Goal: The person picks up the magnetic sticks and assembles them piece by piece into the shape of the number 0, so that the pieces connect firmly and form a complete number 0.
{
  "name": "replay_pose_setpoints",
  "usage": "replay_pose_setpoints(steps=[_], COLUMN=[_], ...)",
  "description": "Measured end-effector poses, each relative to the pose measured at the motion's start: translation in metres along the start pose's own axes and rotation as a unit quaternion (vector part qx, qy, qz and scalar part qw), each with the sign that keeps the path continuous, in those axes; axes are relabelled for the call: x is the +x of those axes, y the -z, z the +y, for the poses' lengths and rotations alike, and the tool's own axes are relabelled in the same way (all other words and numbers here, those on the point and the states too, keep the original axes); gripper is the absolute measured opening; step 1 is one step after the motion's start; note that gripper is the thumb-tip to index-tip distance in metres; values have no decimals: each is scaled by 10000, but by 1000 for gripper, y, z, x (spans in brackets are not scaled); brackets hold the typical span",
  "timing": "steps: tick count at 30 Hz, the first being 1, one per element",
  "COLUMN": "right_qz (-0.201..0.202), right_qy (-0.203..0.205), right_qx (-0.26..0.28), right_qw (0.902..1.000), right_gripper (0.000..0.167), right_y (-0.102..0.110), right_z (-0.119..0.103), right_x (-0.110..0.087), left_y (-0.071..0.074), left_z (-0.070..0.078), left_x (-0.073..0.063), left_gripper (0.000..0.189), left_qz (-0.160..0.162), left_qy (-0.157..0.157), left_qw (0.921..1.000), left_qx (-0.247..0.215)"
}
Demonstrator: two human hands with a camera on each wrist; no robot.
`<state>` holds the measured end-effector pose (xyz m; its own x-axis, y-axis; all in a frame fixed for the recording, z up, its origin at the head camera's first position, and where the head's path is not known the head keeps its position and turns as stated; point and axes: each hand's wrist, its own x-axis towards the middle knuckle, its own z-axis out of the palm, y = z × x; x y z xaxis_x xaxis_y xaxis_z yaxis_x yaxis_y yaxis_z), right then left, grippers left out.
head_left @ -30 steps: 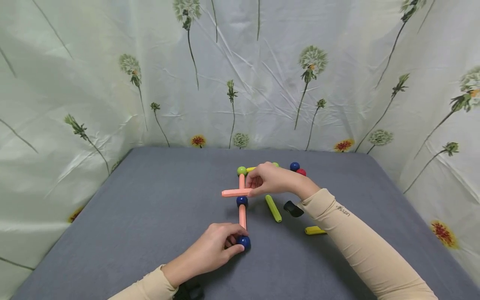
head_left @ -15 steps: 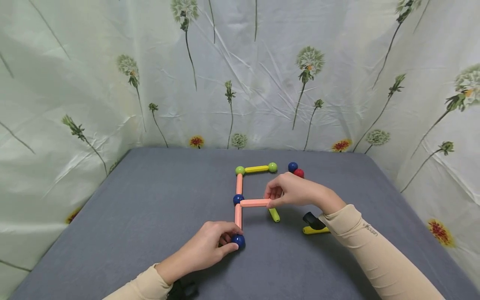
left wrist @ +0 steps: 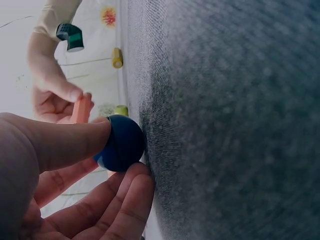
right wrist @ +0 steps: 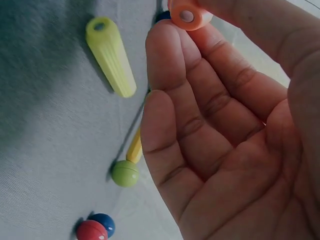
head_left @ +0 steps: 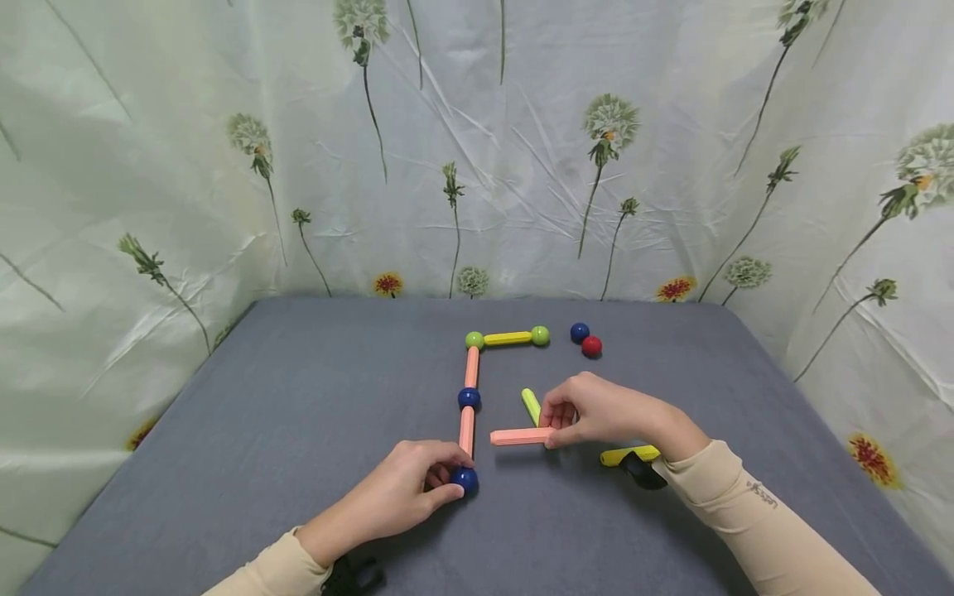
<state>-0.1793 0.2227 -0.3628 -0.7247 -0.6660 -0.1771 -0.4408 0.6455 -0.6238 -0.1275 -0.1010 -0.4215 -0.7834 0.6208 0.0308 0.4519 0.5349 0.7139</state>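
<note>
My left hand (head_left: 417, 490) pinches a dark blue ball (head_left: 464, 479) (left wrist: 120, 143) on the grey table, at the near end of a line of two pink sticks (head_left: 469, 397) joined by another blue ball (head_left: 469, 398). That line runs up to a green ball (head_left: 474, 340), a yellow stick (head_left: 508, 338) and a second green ball (head_left: 540, 335). My right hand (head_left: 596, 410) pinches one end of a loose pink stick (head_left: 519, 436) (right wrist: 187, 15), held flat just right of the line, a little short of the near blue ball.
A lime-green stick (head_left: 531, 406) (right wrist: 110, 55) lies behind my right hand, a yellow stick (head_left: 629, 454) by my right wrist. A blue ball (head_left: 580, 332) and a red ball (head_left: 592, 346) sit at the back right. Flowered cloth walls the table (head_left: 313, 389) in.
My right hand has carried the pink stick from the middle blue ball down towards me, near the blue ball in my left hand. The left hand has stayed put.
</note>
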Motion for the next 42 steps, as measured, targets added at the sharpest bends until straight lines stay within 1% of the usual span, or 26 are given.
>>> replay_pose_setpoints(steps=[6, 10, 17, 25, 38, 42], right_qz=[-142, -221, -328, -414, -459, -445], right_qy=[-55, -129, -72, -150, -109, -59], right_qx=[172, 310, 362, 496, 538, 504], right_qw=[9997, 9992, 9988, 9978, 9974, 9977], right_gripper=[12, 12, 11, 11, 10, 11], right_y=[-13, -19, -28, -34, -37, -39], right_z=[0, 0, 3, 5, 6, 6], right_x=[-4, -5, -3, -2, 1, 3], left_y=[-1, -1, -2, -4, -5, -5], left_z=[0, 0, 0, 1, 3, 3], left_x=[-2, -1, -2, -1, 0, 0], left_gripper=[22, 21, 21, 21, 21, 21], left_qz=[-19, 29, 62, 108, 114, 67], left_qy=[-21, -45, -47, -11, 44, 99], left_qw=[10000, 10000, 9999, 9999, 9996, 9994], left_qx=[-49, -35, -96, -115, -255, -318])
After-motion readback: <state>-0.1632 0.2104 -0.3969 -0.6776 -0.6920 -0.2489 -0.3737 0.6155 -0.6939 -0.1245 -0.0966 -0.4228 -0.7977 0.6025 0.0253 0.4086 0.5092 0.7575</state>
